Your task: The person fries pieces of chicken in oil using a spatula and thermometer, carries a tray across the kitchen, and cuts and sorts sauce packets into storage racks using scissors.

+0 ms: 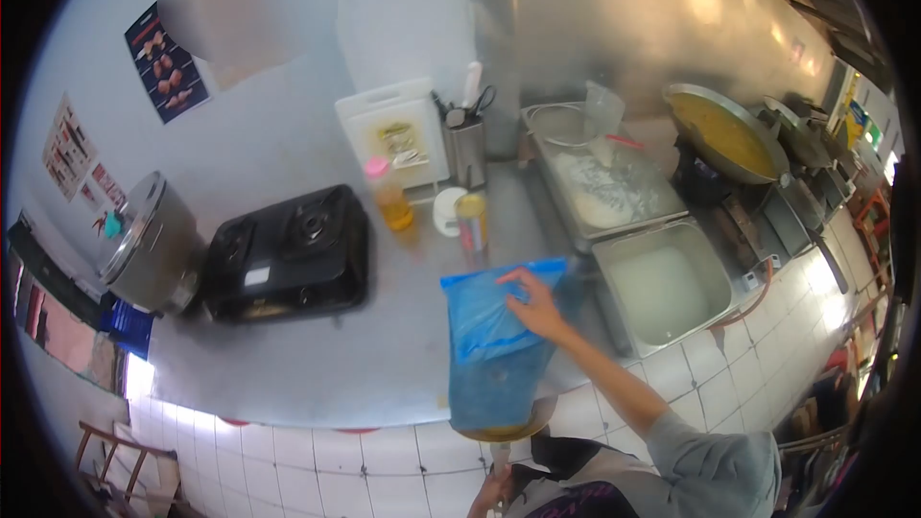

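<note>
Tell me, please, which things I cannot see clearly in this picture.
In the head view:
Round vessel: mostly hidden by the blue bag.
Left hand: partly cut off by the bottom edge.
Can: label blurred.
Dark poster: text too small to read.

A translucent plastic bag (496, 321) is bright blue, deepest along its top edge. The round handled vessel (540, 418) beneath it looks yellowish brown. The two-burner stove (288, 264) is black with one white label (257, 275). A pink cap (377, 167) tops a bottle (392, 206) of amber liquid. The cutting board (367, 127) is white. Mustard-yellow food (721, 134) fills the wok. A grey sleeve (715, 465) shows above white floor tiles (326, 480) gridded with dark lines.
</note>
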Demonstrator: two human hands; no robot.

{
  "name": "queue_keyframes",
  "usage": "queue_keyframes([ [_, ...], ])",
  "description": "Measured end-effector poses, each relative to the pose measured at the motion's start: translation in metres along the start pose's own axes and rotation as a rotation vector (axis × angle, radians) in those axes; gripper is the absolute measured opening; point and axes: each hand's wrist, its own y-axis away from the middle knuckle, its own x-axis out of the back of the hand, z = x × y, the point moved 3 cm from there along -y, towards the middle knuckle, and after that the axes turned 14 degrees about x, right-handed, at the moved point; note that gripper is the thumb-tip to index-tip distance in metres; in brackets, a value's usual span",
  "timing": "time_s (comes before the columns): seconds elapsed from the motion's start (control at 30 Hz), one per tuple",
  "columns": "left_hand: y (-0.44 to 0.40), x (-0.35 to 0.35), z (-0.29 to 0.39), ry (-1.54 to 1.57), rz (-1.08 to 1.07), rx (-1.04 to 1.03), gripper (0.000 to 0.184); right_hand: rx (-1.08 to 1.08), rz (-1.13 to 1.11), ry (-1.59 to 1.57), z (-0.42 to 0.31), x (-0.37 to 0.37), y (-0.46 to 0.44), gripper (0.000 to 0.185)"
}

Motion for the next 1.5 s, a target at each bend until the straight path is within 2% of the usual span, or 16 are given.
queue_keyframes([
  [0.2,-0.101,-0.024,0.081,-0.248,-0.216,0.016,0.030,-0.014,0.092,-0.191,-0.070,0.042,-0.012,0.030],
  [0.43,-0.126,-0.047,0.101,-0.341,-0.213,0.149,0.031,-0.228,0.368,-0.135,-0.181,0.069,0.058,0.028],
  [0.57,-0.135,-0.069,0.119,-0.307,-0.174,0.108,0.033,-0.387,0.650,-0.045,-0.220,0.060,0.125,0.028],
  [0.63,-0.134,-0.083,0.124,-0.292,-0.134,0.068,0.035,-0.541,0.982,-0.242,-0.238,0.047,0.163,0.028],
  [0.9,-0.160,-0.085,0.110,-0.410,0.060,-0.048,0.041,-0.503,1.509,0.363,-0.325,0.001,0.283,0.024],
  [0.97,-0.198,-0.051,0.102,-0.370,0.072,-0.007,0.054,-0.464,1.547,0.633,-0.354,-0.016,0.314,0.023],
  [1.07,-0.163,-0.042,0.089,-0.121,0.182,0.133,0.065,-0.484,1.744,0.753,-0.403,-0.052,0.350,0.022],
  [1.1,-0.155,-0.041,0.074,-0.193,0.165,0.152,0.065,-0.462,1.798,0.820,-0.422,-0.064,0.360,0.022],
  [1.17,-0.095,-0.049,0.023,-0.314,0.013,0.660,0.072,-0.464,1.928,0.841,-0.458,-0.096,0.385,0.022],
  [1.2,-0.054,-0.063,-0.009,-0.554,-0.167,0.849,0.075,-0.442,1.946,0.855,-0.476,-0.113,0.396,0.021],
  [1.27,0.062,-0.105,-0.082,-0.951,-0.735,1.078,0.080,-0.419,1.996,0.879,-0.507,-0.157,0.423,0.021],
  [1.3,0.122,-0.121,-0.114,-0.977,-0.977,1.175,0.083,-0.420,1.968,0.957,-0.521,-0.183,0.438,0.019],
  [1.37,0.222,-0.146,-0.172,-0.940,-1.136,1.438,0.079,-0.427,1.955,1.062,-0.551,-0.237,0.464,0.018],
  [1.4,0.253,-0.150,-0.200,-0.957,-1.137,1.462,0.079,-0.490,1.970,1.071,-0.565,-0.265,0.473,0.015],
  [1.47,0.306,-0.137,-0.256,-1.742,-1.244,1.102,0.067,-0.529,2.036,1.147,-0.603,-0.314,0.490,0.009],
  [1.5,0.329,-0.122,-0.282,-1.761,-1.247,1.129,0.067,-0.540,2.063,1.159,-0.617,-0.340,0.506,0.009],
])
